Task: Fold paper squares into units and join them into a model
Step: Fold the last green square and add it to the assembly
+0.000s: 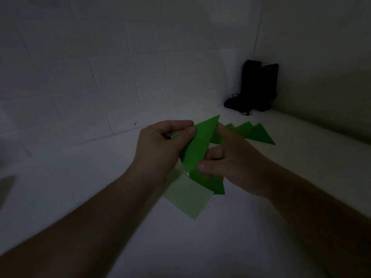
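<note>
Both hands held a smooth green folded paper unit (197,146), long pointed shape, above the white table (261,227). Left hand (160,146) pinched its upper edge w/ thumb & fingers; right hand (230,159) pinched the lower tip. Flat green triangles (255,133) lay behind; pale green sheet (188,199) below.

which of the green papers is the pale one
The pale green sheet lying flat on the table below both hands; the other pieces are all deep green.

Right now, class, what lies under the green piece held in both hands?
Under the held piece lie a pale green sheet and a darker green piece on the table. The hands cover part of both.
</note>
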`<state>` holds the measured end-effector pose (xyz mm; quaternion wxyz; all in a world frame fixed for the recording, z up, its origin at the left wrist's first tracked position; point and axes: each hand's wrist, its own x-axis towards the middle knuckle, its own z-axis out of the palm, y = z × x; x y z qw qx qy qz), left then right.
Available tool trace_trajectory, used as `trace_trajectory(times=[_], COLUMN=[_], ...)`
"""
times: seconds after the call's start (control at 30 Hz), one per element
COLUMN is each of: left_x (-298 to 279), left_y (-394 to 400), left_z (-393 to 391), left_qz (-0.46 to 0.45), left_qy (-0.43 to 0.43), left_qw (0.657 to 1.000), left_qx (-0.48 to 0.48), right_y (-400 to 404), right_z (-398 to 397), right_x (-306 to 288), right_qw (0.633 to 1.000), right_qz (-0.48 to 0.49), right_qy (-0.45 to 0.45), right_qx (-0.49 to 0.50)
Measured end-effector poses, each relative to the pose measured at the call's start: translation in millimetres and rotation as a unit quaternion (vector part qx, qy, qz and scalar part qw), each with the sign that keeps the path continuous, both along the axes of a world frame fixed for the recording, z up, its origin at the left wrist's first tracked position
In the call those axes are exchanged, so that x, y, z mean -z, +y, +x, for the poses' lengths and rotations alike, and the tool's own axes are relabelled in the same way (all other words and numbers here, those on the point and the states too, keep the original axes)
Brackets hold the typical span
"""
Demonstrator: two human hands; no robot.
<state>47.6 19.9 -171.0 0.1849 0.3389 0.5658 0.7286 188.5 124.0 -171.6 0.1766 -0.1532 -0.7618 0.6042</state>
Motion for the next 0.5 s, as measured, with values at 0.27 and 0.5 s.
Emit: trace_trajectory(times=[0.27, 0.5], left_x=[-0.4, 0.4], left_y=[-4.3, -5.8], left_z=[4.9, 7.3], left_qz=[-0.005, -0.041], left_qy=[0.067, 0.031], left_qw=[0.997, 0.988], left_qx=[0.03, 0.147], right_y=[6.6, 8.6], right_z=[-1.1, -0.6], right_x=[-2.2, -8.4], right_qw=[0.995, 0.973], right_qz=[-0.063, -0.147], right_qy=[0.047, 0.142], right_qx=[0.061, 0.105])
